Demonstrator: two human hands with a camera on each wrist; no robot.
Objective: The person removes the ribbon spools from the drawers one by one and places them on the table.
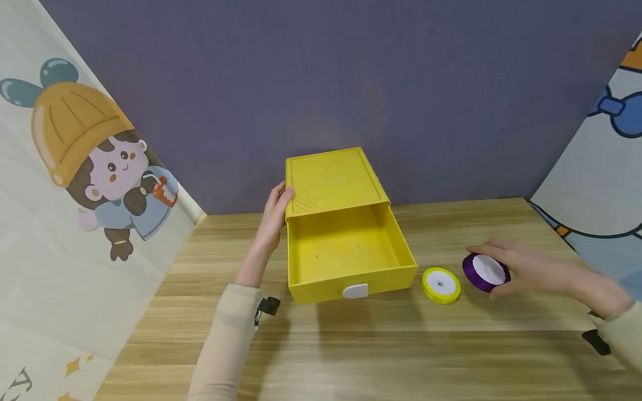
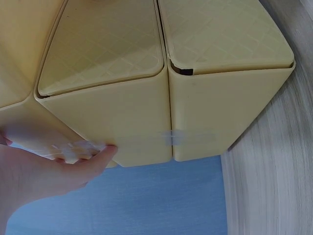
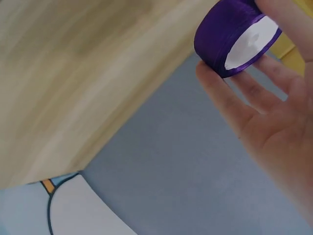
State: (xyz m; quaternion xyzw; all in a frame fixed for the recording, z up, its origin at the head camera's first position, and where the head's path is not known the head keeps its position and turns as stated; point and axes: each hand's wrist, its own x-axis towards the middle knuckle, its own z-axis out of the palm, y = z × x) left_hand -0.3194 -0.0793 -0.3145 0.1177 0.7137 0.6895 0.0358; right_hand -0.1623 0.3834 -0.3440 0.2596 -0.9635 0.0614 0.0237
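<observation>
A yellow drawer box (image 1: 333, 181) stands against the back wall with its top drawer (image 1: 351, 245) pulled out and nothing inside it. My left hand (image 1: 273, 217) rests on the box's left side near the top. In the left wrist view the fingertips (image 2: 110, 151) touch the yellow side wall beside strips of clear tape. At the right, my right hand (image 1: 536, 270) holds a purple ribbon roll (image 1: 489, 270) with a white core between thumb and fingers. The right wrist view shows the purple ribbon roll (image 3: 227, 36) at the fingertips. A yellow ribbon roll (image 1: 441, 285) lies on the table, right of the drawer.
The wood-grain table (image 1: 391, 362) runs back to a blue-grey wall (image 1: 426, 100). Cartoon panels flank it, a left panel (image 1: 30, 223) and a right panel (image 1: 587, 184). A white handle (image 1: 355, 291) sits on the drawer front. In the left wrist view several yellow sections (image 2: 220, 107) adjoin.
</observation>
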